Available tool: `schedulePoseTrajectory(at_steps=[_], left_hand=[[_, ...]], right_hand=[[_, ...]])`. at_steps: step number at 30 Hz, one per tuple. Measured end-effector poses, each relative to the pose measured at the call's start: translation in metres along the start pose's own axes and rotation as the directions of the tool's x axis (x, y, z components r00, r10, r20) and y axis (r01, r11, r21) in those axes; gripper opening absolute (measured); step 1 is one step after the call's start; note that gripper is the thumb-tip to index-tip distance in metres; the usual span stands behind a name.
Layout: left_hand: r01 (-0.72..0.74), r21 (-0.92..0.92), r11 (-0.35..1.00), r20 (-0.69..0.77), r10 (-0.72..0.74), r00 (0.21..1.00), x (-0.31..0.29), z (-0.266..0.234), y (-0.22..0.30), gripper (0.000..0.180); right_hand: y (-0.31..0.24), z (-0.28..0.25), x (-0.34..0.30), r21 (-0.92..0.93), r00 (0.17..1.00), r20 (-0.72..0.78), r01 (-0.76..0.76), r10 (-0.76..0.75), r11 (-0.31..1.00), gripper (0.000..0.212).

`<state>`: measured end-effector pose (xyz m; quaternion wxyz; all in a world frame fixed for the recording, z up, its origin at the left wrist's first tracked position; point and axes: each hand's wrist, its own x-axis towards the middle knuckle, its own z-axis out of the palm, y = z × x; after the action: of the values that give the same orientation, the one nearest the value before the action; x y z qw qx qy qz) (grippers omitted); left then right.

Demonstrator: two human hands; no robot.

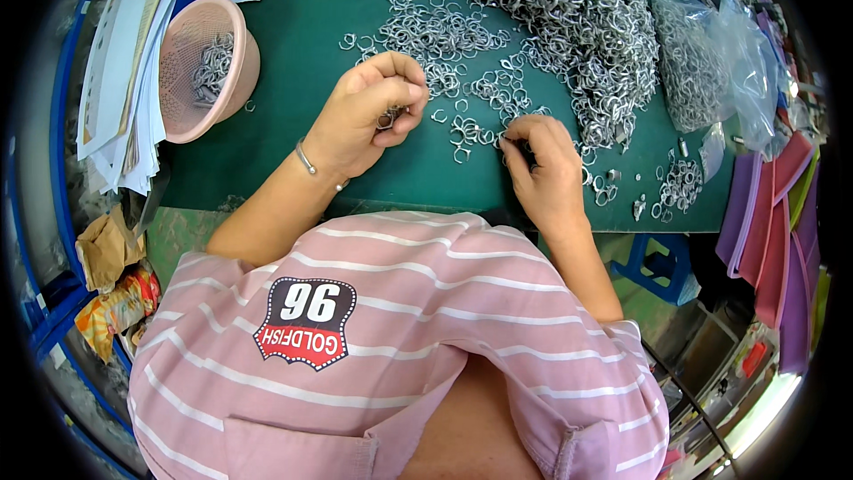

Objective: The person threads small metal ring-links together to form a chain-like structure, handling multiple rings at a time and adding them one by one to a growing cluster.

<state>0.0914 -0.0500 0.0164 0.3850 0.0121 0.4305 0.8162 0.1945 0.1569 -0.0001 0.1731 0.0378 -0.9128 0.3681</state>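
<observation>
My left hand [366, 111] is raised over the green tabletop [298, 62], its fingers curled closed with small silver metal rings [388, 116] showing in the palm. Thumb and index finger meet at the tip; anything between them is too small to make out. Lower and to the right, my right hand [544, 169] reaches down to the table, fingers bent together beside a loose scatter of silver rings [471, 132]. What its fingertips pinch, if anything, is hidden. Beyond both hands lies a large heap of the same rings [569, 27].
A pink perforated basket [242, 80] with metal pieces inside stands at the left, by a stack of papers [133, 62]. Clear plastic bags [742, 71] of rings lie at the right. A small ring pile [682, 185] sits near the front right edge; a blue stool [662, 267] is below.
</observation>
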Motion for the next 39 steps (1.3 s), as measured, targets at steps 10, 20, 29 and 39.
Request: schedulePoseTrajectory(at_steps=[10,20,29,39], left_hand=[[0.024,0.188,0.982,-0.066,-0.011,0.998,0.0,-0.002,-0.006,0.009],[-0.327,0.905,0.272,0.274,0.215,0.937,0.007,0.003,-0.023,0.012],[-0.248,0.802,0.544,0.164,0.199,0.966,0.006,0.016,-0.026,0.015],[-0.054,0.686,0.725,0.033,0.042,0.999,0.005,0.017,-0.016,0.015]], right_hand=[[-0.008,0.015,0.016,0.066,0.996,0.083,-0.036,0.031,0.997,0.018],[-0.009,0.005,0.019,0.281,0.969,0.102,-0.245,0.225,0.928,0.017],[-0.007,0.005,0.016,0.793,0.908,0.25,-0.391,0.336,0.467,0.023],[-0.01,0.01,0.016,0.726,0.919,0.277,-0.391,0.281,0.565,0.026]])
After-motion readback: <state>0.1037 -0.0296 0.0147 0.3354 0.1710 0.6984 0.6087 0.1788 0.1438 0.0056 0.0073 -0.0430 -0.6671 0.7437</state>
